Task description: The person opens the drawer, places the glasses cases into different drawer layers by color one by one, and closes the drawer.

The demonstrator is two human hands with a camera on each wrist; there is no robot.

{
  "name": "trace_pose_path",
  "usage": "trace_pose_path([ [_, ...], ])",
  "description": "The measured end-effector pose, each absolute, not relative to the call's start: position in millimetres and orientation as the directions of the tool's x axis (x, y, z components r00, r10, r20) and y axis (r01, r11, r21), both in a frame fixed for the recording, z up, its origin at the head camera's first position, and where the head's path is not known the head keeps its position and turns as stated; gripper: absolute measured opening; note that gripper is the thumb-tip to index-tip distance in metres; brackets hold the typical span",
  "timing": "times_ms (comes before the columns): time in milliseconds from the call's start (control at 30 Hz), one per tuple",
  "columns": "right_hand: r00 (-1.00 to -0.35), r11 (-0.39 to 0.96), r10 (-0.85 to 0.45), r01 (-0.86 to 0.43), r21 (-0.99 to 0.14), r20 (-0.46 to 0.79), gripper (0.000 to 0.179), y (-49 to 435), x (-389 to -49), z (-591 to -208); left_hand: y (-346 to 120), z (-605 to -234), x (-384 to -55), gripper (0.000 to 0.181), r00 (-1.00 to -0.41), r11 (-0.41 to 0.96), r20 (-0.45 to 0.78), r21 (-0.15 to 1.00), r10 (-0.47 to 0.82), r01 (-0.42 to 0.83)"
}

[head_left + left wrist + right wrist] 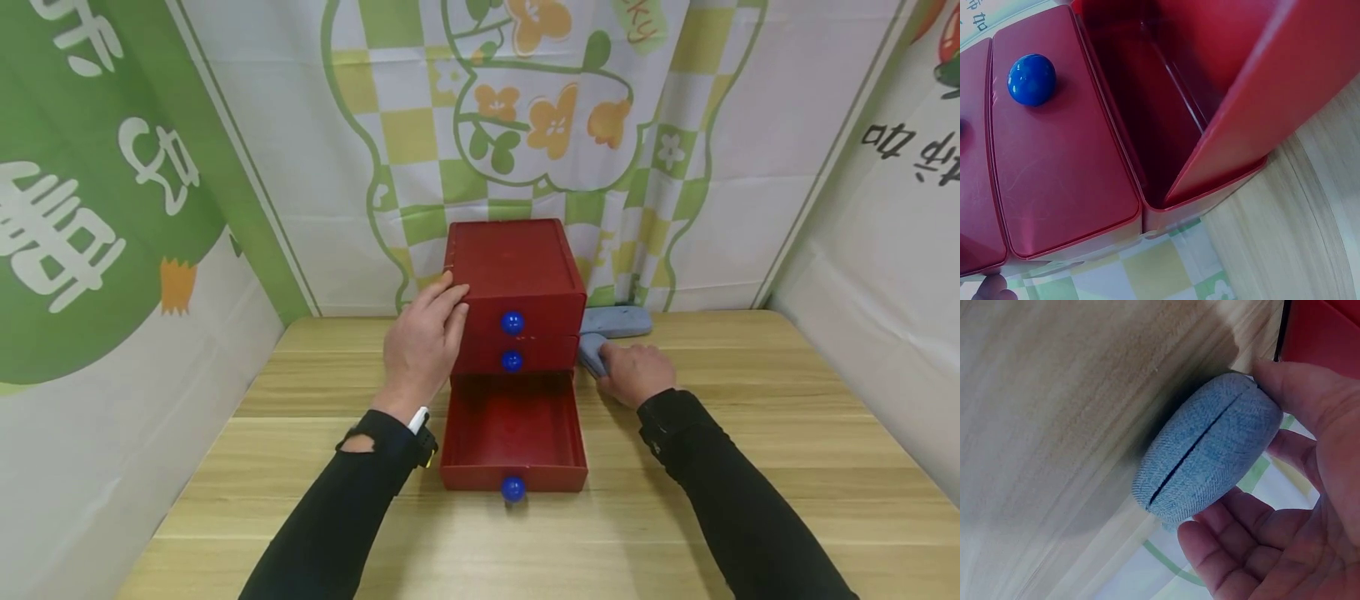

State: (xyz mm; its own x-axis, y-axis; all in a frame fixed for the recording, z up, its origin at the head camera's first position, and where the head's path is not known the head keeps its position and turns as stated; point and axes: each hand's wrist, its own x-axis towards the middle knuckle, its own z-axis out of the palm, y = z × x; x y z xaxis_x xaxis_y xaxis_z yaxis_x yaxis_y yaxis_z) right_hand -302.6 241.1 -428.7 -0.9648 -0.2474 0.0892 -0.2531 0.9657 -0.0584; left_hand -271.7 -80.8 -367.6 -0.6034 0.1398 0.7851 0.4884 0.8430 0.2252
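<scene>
A small red drawer cabinet [517, 258] with blue round knobs stands toward the back of the table. Its bottom drawer [513, 479] is pulled out and its inside is bare; the two drawers above are closed. My left hand [423, 350] rests against the cabinet's left side, fingertips at the top edge. At the right side, my right hand [637, 372] grips a blue-grey fabric glasses case [1207, 447] between thumb and fingers, close over the table. The case's dark seam is closed in the right wrist view.
Behind the held case, another blue-grey elongated object [622, 321] lies beside the cabinet. A patterned curtain [420, 158] hangs right behind the table [750, 417], with cloth walls on both sides. The pulled-out drawer juts forward between my forearms.
</scene>
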Motion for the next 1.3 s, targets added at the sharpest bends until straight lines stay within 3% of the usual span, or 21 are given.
trace_pose_path([
  [633, -0.975, 0.967, -0.220, -0.220, -0.128, 0.015, 0.047, 240.3, -303.8, -431.7, -82.2, -367.4, -271.1, 0.033, -0.614, 0.849, 0.776, 0.223, 0.144, 0.480],
  [1100, -0.972, 0.961, -0.235, -0.233, -0.153, 0.007, 0.040, 241.6, -303.0, -430.7, -82.1, -368.1, -271.5, 0.032, -0.586, 0.843, 0.797, 0.212, 0.143, 0.495],
  [1300, -0.979, 0.963, -0.200, -0.201, -0.179, 0.026, 0.056, 243.9, -299.7, -431.4, -82.0, -367.9, -271.4, 0.032, -0.583, 0.841, 0.799, 0.208, 0.149, 0.500],
])
